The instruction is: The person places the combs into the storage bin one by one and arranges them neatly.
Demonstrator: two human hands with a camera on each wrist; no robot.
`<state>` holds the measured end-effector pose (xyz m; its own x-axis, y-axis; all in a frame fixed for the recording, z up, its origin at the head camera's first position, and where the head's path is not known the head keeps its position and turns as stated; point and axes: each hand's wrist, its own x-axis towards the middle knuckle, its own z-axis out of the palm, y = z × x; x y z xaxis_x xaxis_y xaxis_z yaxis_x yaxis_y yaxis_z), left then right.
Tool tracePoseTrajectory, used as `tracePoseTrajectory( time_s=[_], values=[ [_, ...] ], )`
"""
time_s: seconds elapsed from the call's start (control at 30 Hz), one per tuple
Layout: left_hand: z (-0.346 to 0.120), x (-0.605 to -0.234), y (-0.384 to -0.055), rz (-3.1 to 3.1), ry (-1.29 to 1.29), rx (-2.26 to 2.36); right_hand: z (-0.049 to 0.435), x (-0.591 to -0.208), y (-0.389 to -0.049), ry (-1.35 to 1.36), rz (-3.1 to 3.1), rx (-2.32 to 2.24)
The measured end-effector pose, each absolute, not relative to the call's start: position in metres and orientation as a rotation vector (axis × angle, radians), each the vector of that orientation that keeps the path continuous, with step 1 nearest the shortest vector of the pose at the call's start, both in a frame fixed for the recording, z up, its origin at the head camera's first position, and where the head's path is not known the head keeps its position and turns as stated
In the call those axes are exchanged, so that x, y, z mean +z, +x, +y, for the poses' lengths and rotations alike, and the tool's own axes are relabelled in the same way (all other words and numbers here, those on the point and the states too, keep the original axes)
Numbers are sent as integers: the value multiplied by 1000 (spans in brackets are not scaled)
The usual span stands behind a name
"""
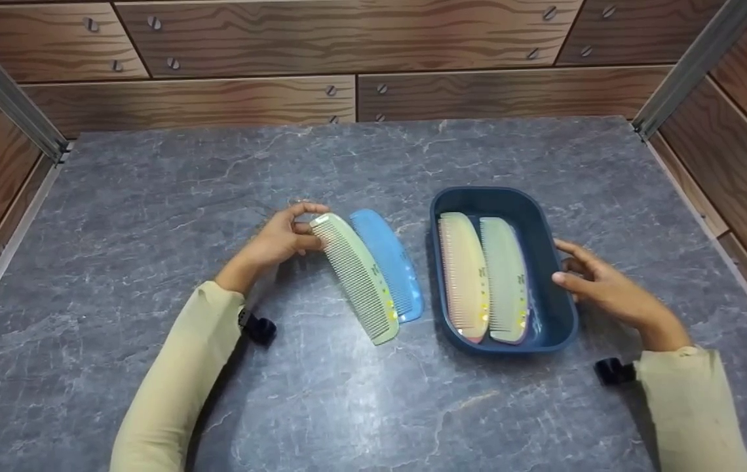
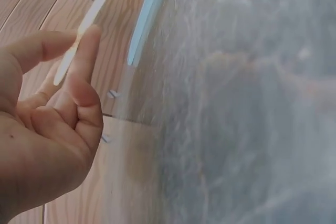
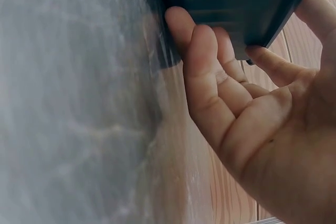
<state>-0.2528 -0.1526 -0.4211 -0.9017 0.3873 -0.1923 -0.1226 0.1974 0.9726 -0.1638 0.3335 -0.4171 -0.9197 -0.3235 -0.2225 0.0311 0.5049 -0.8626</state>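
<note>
My left hand pinches one end of a pale green comb between thumb and fingers. In the left wrist view that pale comb appears edge-on in the fingertips. Just right of it lies a blue comb, partly overlapped by the green one in the head view. My right hand is at the right side of a dark blue tub, its relaxed fingers touching the outer wall. Inside the tub, a cream-yellow comb and a pale green comb with a purplish edge lie side by side.
The grey marbled tabletop carries the combs and tub. Wood-patterned panels stand behind and at both sides, with metal posts at the back corners. A small black device is strapped at each wrist.
</note>
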Motion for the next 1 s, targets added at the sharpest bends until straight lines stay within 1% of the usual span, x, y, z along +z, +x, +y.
tracePoseTrajectory(
  time_s=[0.5,0.8,1.0],
  values=[
    [-138,-421,-245,2040,113,1866,333,-417,-164,-235,2391,-1381],
    [-137,-420,-243,2032,125,1872,333,-416,-165,-215,2372,-1398],
    [-133,-419,-241,1941,110,1979,332,-415,-164,-209,2359,-1412]
  ],
)
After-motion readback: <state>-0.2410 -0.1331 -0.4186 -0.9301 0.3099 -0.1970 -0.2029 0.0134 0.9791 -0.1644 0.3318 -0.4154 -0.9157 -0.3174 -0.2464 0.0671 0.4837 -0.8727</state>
